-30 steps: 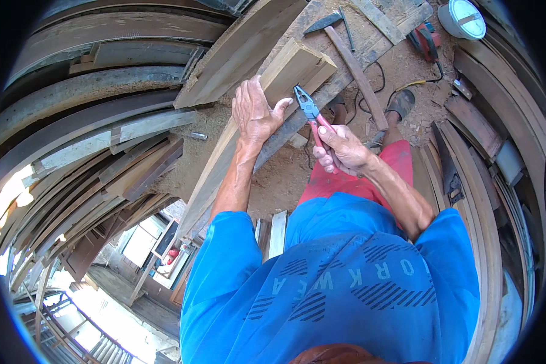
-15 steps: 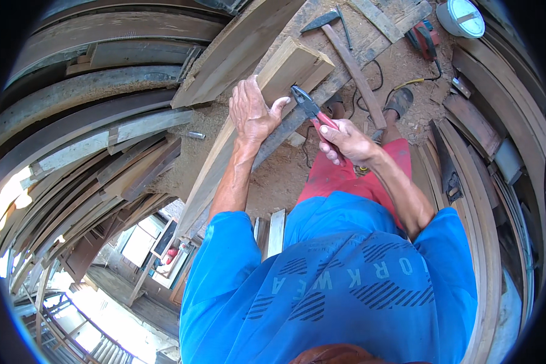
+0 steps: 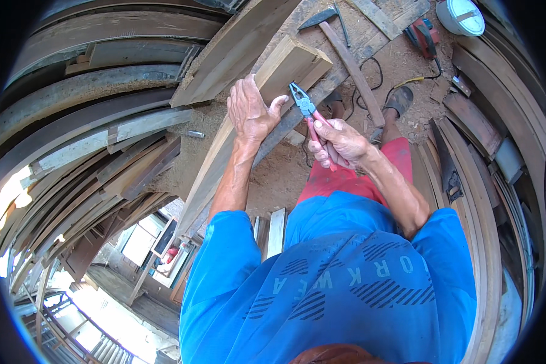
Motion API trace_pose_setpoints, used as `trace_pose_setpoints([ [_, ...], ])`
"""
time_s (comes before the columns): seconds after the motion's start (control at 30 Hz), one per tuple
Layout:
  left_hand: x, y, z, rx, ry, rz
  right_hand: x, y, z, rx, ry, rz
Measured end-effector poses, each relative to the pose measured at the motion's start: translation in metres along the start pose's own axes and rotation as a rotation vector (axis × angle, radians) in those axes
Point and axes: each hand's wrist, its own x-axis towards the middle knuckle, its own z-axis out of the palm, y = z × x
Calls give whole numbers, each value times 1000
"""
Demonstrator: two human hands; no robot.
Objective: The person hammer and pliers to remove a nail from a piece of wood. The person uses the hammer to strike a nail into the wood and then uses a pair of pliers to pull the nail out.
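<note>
The left hand point(image 3: 249, 112) lies spread, palm down, on a plank point(image 3: 267, 91). The right hand point(image 3: 340, 142) is clenched around red-handled pliers point(image 3: 306, 112), their jaws parted near the plank.

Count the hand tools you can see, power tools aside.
2. The red-handled pliers are in the right hand, beside the left hand on the plank; a hammer lies beyond. Others may be hidden.

Left hand point(image 3: 249, 112) on wood beam point(image 3: 285, 67); pliers point(image 3: 306, 112) in right hand point(image 3: 343, 142), just right; hammer point(image 3: 340, 48) beyond on floor.

Pliers point(image 3: 302, 104) nearer the plank point(image 3: 267, 85) now
</note>
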Motion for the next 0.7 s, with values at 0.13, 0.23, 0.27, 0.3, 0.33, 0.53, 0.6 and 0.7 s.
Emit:
trace_pose_setpoints([
  [0.13, -3, -1, -1, -5, 2, -6, -3, 2, 12, 160, -32, 31],
  [0.23, -2, 0, -2, -9, 10, -1, -2, 1, 13, 149, 15, 35],
  [0.27, -2, 1, -3, -6, 8, -1, -4, -4, 11, -135, 97, 6],
  [0.3, -2, 2, -5, -1, 5, -10, -4, -6, 10, -420, 178, -23],
  [0.33, -2, 3, -5, 1, 5, -20, -4, -5, 11, -422, 179, -22],
  [0.53, 0, 2, -4, -4, 31, -10, -5, 3, 39, 303, 72, -6],
  [0.6, 0, 4, -4, 0, 31, -9, -8, 0, 39, 269, 91, 6],
  [0.7, -2, 5, -6, 16, 18, -16, -12, -15, 20, -664, 255, -16],
])
